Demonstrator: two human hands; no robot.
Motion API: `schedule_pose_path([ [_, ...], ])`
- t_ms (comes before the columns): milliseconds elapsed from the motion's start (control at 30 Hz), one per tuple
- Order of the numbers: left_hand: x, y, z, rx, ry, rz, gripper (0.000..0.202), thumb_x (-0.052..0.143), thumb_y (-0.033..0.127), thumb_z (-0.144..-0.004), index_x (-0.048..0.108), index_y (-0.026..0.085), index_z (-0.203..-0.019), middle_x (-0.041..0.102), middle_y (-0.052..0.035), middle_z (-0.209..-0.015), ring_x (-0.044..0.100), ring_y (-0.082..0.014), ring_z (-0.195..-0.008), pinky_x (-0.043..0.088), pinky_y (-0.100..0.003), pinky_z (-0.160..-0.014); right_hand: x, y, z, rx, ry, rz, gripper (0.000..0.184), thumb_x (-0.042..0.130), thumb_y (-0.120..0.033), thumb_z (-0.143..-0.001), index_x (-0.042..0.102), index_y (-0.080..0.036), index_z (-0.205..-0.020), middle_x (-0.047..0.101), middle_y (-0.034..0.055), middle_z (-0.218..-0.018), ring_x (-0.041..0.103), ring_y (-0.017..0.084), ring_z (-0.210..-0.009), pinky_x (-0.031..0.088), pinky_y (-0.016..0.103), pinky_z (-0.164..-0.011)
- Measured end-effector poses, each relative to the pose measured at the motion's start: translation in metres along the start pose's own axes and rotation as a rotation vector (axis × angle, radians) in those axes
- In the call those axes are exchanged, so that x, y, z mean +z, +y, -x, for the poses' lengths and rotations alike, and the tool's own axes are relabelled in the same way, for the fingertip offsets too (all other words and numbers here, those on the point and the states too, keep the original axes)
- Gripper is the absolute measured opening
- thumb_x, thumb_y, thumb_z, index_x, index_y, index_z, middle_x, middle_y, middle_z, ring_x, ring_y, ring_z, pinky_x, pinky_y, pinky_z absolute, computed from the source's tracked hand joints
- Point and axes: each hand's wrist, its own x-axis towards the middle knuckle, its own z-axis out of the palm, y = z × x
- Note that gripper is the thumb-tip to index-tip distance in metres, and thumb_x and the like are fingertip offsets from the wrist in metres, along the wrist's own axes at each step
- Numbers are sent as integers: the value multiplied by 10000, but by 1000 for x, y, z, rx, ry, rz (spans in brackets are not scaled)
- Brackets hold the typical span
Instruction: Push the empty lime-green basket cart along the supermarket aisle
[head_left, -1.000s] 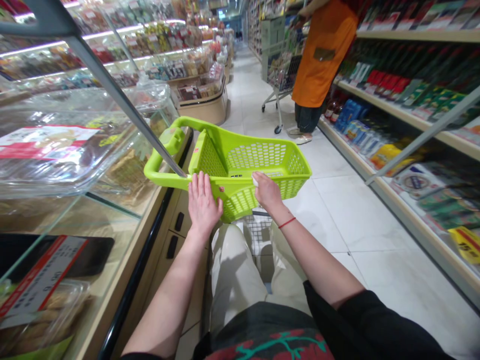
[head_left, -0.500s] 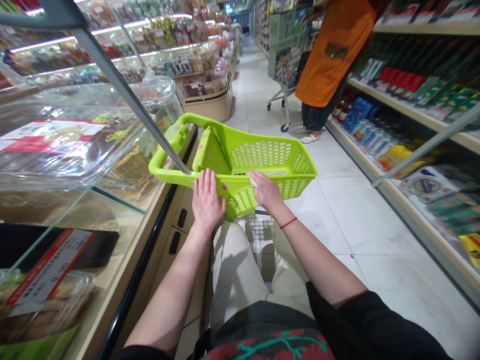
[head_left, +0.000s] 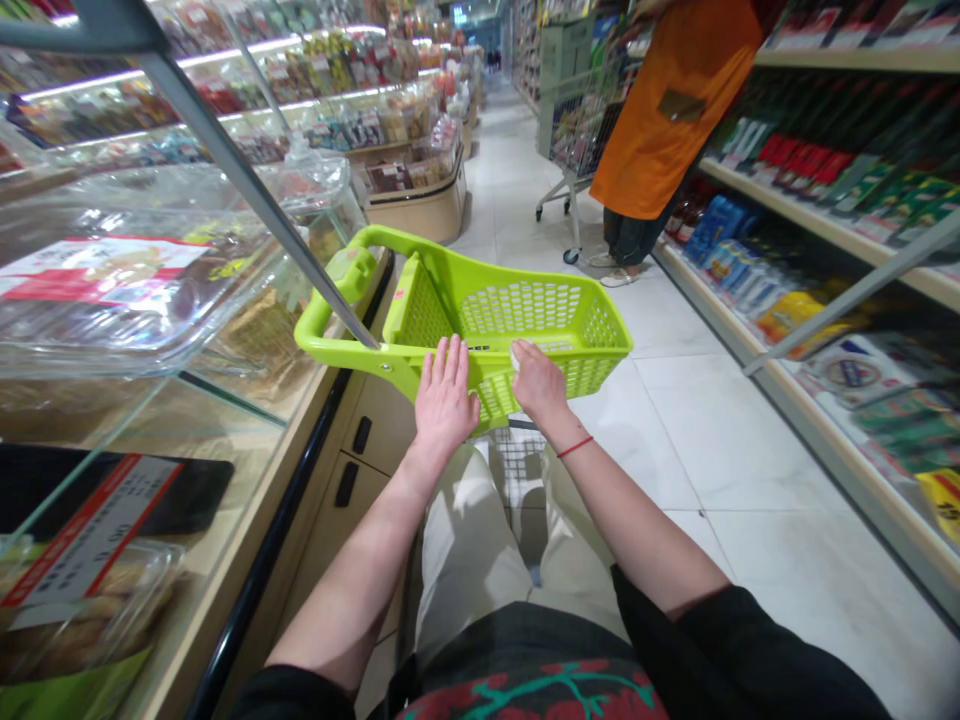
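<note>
A lime-green plastic shopping basket [head_left: 540, 310] with a loop handle at its left end sits in front of me, over my knees. My left hand [head_left: 446, 400] lies flat against its near side wall, fingers stretched out and together. My right hand [head_left: 536, 380] curls over the near rim, fingers closed on the edge, with a bit of white showing at the fingertips. A red string circles my right wrist. The basket looks empty inside.
A glass display counter [head_left: 225, 330] with packaged food runs along the left. Shelves of boxed goods [head_left: 825, 230] line the right. A person in an orange apron [head_left: 660, 110] stands ahead by a metal trolley [head_left: 574, 140]. White tiled floor [head_left: 712, 440] stretches between.
My left hand has slid to the right along the basket's near wall, closer to my right hand. The basket has shifted slightly right.
</note>
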Motion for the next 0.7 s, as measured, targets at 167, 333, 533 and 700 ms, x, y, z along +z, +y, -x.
schedule_pose_path([
  [167, 9, 13, -9, 93, -60, -4, 812, 522, 242, -853, 270, 18, -1591, 249, -179, -1688, 158, -296, -1596, 132, -484, -1312, 12, -21, -1, -86, -22, -61, 654, 430, 43, -817, 556, -67, -1449, 556, 156, -1523, 482, 245, -1455, 401, 397, -1226],
  [333, 14, 12, -7, 96, -99, -28, 793, 520, 226, -846, 307, 5, -1577, 282, -179, -1678, 203, -297, -1586, 141, -468, -1315, 14, 1, 5, -177, 1, -106, 701, 444, 31, -807, 538, -139, -1481, 555, 99, -1535, 463, 216, -1468, 380, 412, -1248],
  [533, 14, 14, -6, 93, -110, -30, 792, 512, 222, -858, 291, -10, -1582, 297, -185, -1673, 199, -291, -1589, 136, -463, -1319, -8, 54, 9, -8, 59, 4, 634, 471, 21, -795, 638, -150, -1382, 609, 102, -1480, 535, 236, -1409, 447, 423, -1198],
  [700, 19, 14, -5, 84, -103, -6, 821, 531, 233, -841, 282, 10, -1591, 283, -176, -1680, 194, -299, -1590, 128, -482, -1320, -26, 80, 7, 98, 86, 64, 623, 472, 32, -779, 660, -127, -1351, 624, 137, -1456, 562, 268, -1383, 458, 464, -1182],
])
